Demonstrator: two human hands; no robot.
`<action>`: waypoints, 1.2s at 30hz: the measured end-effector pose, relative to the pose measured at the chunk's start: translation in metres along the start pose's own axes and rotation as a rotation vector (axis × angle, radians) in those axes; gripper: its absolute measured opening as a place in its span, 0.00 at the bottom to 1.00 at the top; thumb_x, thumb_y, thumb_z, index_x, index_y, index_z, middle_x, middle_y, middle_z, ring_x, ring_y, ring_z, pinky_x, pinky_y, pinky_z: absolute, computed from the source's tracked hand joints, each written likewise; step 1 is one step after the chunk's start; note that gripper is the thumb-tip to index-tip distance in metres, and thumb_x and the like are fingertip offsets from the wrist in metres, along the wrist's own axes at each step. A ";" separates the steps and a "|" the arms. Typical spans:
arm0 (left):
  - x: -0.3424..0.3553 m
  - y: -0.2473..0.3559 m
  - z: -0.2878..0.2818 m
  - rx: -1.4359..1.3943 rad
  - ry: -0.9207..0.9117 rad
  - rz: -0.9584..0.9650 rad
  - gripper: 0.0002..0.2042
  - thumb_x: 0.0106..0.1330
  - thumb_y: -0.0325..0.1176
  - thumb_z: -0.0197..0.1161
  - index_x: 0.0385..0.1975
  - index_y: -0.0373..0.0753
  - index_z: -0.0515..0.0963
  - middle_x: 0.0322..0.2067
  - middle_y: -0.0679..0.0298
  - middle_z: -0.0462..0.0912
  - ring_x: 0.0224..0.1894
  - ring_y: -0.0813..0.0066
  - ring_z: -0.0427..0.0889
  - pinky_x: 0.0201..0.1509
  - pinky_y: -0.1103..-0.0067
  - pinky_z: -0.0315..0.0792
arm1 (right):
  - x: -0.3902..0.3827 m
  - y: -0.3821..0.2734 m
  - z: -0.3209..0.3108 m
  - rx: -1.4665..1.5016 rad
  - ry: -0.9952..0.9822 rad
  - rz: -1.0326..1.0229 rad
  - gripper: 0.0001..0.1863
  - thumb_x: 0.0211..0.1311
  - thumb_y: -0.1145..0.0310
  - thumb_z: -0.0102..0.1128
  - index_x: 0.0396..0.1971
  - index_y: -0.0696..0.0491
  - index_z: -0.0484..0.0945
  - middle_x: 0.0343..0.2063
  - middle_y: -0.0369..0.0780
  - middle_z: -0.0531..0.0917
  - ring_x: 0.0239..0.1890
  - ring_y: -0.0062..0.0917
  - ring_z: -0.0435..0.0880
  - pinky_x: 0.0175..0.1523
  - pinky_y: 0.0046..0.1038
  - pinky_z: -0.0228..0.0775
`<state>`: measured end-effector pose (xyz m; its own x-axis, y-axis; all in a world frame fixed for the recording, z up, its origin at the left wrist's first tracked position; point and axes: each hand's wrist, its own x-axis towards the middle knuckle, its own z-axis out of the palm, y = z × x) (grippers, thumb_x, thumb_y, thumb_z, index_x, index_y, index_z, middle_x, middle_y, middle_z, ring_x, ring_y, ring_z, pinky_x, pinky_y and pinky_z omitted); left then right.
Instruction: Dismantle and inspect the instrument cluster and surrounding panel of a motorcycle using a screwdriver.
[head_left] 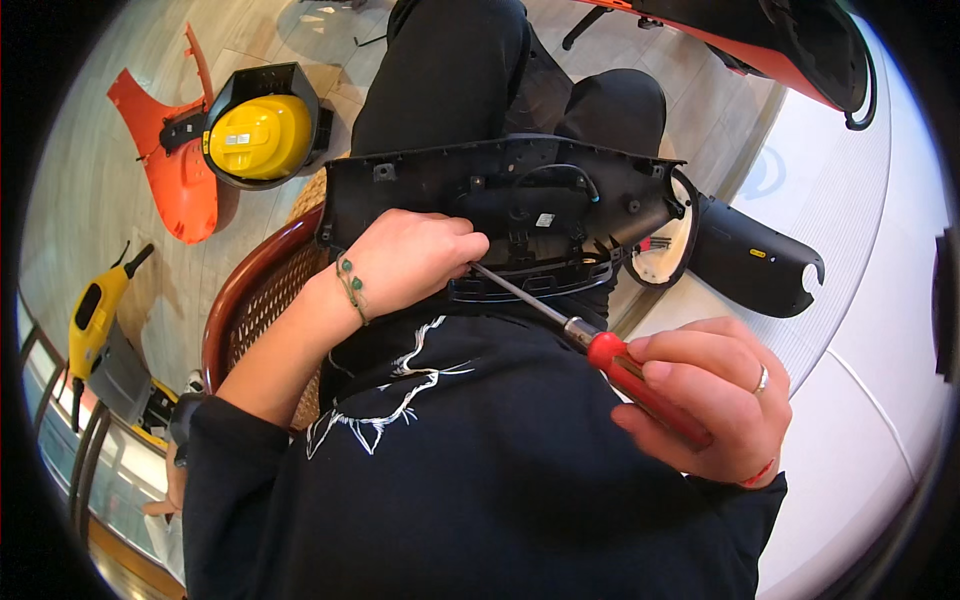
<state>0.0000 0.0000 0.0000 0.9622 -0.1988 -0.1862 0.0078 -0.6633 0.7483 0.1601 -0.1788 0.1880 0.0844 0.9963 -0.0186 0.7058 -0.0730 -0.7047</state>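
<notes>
A black plastic panel (410,200) lies across my lap, hollow side up, with a short black cable (570,170) and a small white label inside. My right hand (715,395) is wrapped round the red handle of a screwdriver (530,298), whose metal shaft slants toward the panel's near edge. At that edge, my left hand (415,258) is closed, fingers curled down by the screwdriver's tip. The tip and whatever the left fingers pinch are hidden behind that hand.
On my right, a white table (835,190) carries a black curved cover (750,255) and a round dish (665,255) with small dark parts. Orange panels (180,190) and a yellow helmet-like piece (262,138) lie on the floor at left. Another person's hand (170,495) shows at lower left.
</notes>
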 end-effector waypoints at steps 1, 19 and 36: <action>0.000 0.000 0.000 -0.028 0.025 0.026 0.05 0.57 0.30 0.62 0.30 0.41 0.72 0.29 0.64 0.77 0.35 0.63 0.80 0.34 0.71 0.75 | 0.000 -0.001 -0.003 -0.003 0.021 0.013 0.28 0.39 0.75 0.75 0.45 0.56 0.75 0.36 0.45 0.83 0.28 0.34 0.82 0.32 0.31 0.76; 0.002 -0.002 0.004 -0.036 0.015 0.010 0.07 0.59 0.33 0.62 0.32 0.41 0.71 0.29 0.61 0.78 0.35 0.61 0.80 0.35 0.69 0.75 | -0.051 0.017 -0.030 -0.089 0.352 0.327 0.20 0.42 0.85 0.64 0.39 0.59 0.72 0.33 0.49 0.80 0.34 0.31 0.81 0.38 0.29 0.79; 0.004 -0.002 -0.010 -0.292 0.051 -0.125 0.07 0.60 0.30 0.62 0.32 0.37 0.72 0.27 0.60 0.78 0.31 0.62 0.80 0.34 0.72 0.74 | -0.045 0.026 -0.027 -0.205 0.258 0.311 0.20 0.40 0.85 0.65 0.37 0.57 0.74 0.30 0.45 0.82 0.30 0.30 0.82 0.36 0.26 0.74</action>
<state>0.0067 0.0077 0.0035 0.9613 -0.0875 -0.2612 0.1972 -0.4434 0.8744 0.1935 -0.2270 0.1901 0.4684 0.8834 -0.0118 0.7416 -0.4004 -0.5383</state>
